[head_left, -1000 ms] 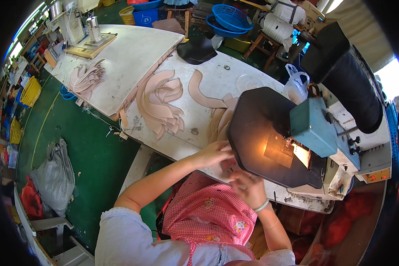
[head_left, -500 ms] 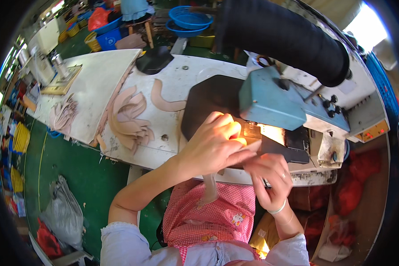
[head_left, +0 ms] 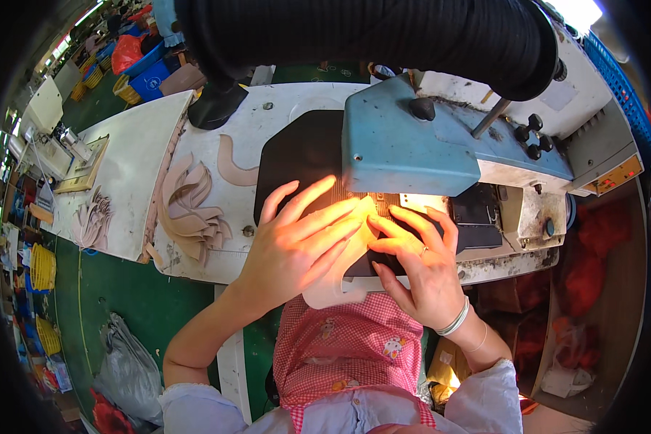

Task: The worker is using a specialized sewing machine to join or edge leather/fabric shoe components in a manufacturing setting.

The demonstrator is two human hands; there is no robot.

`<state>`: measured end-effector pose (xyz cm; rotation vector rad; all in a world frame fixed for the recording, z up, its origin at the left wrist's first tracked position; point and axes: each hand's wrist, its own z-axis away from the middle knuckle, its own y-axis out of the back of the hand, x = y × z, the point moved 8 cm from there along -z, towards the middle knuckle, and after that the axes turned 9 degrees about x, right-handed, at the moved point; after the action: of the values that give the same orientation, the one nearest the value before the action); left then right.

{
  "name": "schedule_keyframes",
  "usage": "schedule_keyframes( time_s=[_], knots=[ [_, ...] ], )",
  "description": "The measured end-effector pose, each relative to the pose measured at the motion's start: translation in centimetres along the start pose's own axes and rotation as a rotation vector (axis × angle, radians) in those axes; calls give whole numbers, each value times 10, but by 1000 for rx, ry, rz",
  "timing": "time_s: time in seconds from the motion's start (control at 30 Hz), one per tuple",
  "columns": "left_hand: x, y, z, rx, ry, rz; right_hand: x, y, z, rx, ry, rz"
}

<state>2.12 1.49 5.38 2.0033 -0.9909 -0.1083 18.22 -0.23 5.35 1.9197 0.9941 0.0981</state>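
Observation:
Beneath the blue head of a sewing machine point(head_left: 412, 145), a pale curved leather-like piece point(head_left: 333, 289) lies under lamp light, its lower end over the table's near edge. My left hand point(head_left: 296, 242) rests flat on its left side, fingers stretched out and spread. From the right my right hand point(head_left: 427, 271) touches the piece with its fingertips, fingers apart, a bracelet round the wrist. The black plate point(head_left: 296, 155) surrounds the lit work spot. Part of the piece and the place under the machine head are hidden.
A pile of pale curved pieces point(head_left: 188, 210) lies on the white table point(head_left: 249, 108) to the left, with one single strip point(head_left: 231, 166) beside it. A large black roll point(head_left: 369, 43) hangs above the machine. A narrower bundle point(head_left: 94, 220) sits farther left.
Both hands were raised and bunched together near the table edge, the right one blurred. Now they lie spread on the pale piece, flat under the lamp. The view has shifted slightly.

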Motion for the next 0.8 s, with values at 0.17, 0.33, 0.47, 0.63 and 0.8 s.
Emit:
schedule_keyframes(
  time_s=[0.17, 0.33, 0.47, 0.63, 0.8],
  knots=[
    [-7, -5, -8, -51, -33, 8, 5, -1, -3, -32, -75, 30],
    [-12, -9, -13, -67, -43, 37, 5, -2, -6, -39, -44, 66],
    [-16, -10, -13, -75, -32, 70, 6, -2, -7, -37, -47, 63],
    [-17, -11, -16, -75, -36, 76, 7, -3, -7, -48, -43, 61],
    [-20, -12, -18, -65, -52, 70, 10, -4, -9, -50, -60, 44]
  ],
)
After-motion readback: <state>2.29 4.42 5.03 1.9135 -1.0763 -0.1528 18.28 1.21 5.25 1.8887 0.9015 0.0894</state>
